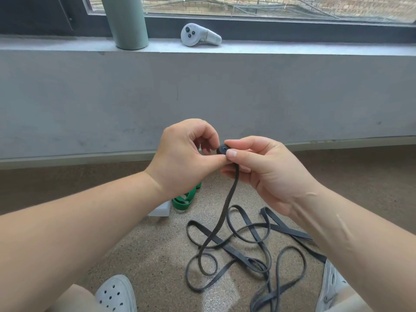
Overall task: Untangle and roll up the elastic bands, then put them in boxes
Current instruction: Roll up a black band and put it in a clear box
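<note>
You hold the black band (221,224) at chest height in front of the wall. Its end is wound into a tiny coil (222,149) between your hands. Your left hand (186,156) pinches the coil from the left with thumb against curled fingers. Your right hand (265,174) pinches it from the right, thumb tip and forefinger pressed onto it.

One strand hangs straight down from the coil. The rest lies in loose crossing loops on the floor (157,248) between your feet.

Handling, as a judgement:
- The band looks light, flat, thin and limp. It is likely rubbery, so it should grip skin, but the coil will probably spring open if you let go.
- Keep the pinch on the coil's flat faces and feed the strand in close to the roll.
- Expect snags where the floor loops cross.

A rolled green band (183,202) lies beside a white box (161,209), partly behind your left wrist.

No brand, label or writing is readable, including on the controller (199,34) and the cylinder (127,21) on the sill (292,47).
</note>
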`<state>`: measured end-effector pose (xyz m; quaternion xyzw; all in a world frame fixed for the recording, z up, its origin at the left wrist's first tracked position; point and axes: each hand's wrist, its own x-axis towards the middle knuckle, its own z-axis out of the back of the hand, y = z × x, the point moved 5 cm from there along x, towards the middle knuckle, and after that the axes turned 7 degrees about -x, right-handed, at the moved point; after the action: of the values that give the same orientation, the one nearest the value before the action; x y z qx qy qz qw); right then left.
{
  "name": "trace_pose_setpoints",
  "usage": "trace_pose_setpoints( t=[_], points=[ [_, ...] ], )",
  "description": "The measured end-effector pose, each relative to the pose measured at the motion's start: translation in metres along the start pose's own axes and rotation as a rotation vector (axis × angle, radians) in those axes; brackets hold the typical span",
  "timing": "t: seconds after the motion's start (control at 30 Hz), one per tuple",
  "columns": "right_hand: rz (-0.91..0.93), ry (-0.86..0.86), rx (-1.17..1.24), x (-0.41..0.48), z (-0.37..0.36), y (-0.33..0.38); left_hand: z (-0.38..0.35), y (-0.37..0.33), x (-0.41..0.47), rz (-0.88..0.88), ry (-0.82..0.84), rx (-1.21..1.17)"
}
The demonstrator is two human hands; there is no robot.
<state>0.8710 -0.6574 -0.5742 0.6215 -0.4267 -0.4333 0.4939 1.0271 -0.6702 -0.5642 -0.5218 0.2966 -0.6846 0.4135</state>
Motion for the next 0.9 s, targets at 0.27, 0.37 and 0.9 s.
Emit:
trace_pose_setpoints(
  t=[0.27, 0.37, 0.9],
  points=[
    [0.045, -0.004, 0.006, 0.004, 0.005, 0.008, -0.006, -0.005, 0.002, 0.093, 0.09, -0.148],
    [0.04, 0.006, -0.033, 0.005, 0.009, 0.009, -0.002, -0.006, 0.004, 0.111, 0.145, -0.188],
    [0.0, 0.012, 0.017, 0.004, 0.005, 0.003, 0.002, -0.012, 0.009, -0.193, 0.249, 0.177]
  ],
)
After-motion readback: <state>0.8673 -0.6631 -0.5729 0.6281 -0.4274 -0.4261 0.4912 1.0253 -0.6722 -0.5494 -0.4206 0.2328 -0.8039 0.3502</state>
